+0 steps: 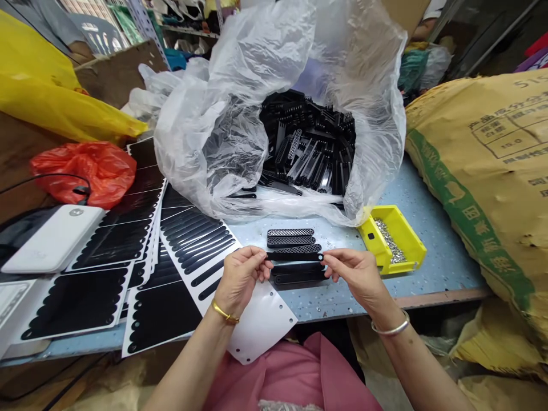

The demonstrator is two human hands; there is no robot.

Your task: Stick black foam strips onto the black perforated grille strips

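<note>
Stretched level between my hands is a thin black adhesive strip (295, 257) with a hole near its right end. My left hand (244, 271) pinches its left end, and my right hand (353, 274) pinches the right end. Just beyond it lie several black plastic bars with a lattice face (291, 234); nearer me are smooth-faced black bars (295, 278). Beside my left hand, a white backing sheet (261, 322) carries a row of the same black strips (194, 234), its near part bare.
A clear plastic bag (240, 63) full of black plastic parts (312, 148) stands behind. At right are a yellow bin (411, 245) of small metal pieces and a large printed sack (488, 171). Sticker sheets (81, 299), a white power bank (53, 237) and a red bag (85, 171) lie left.
</note>
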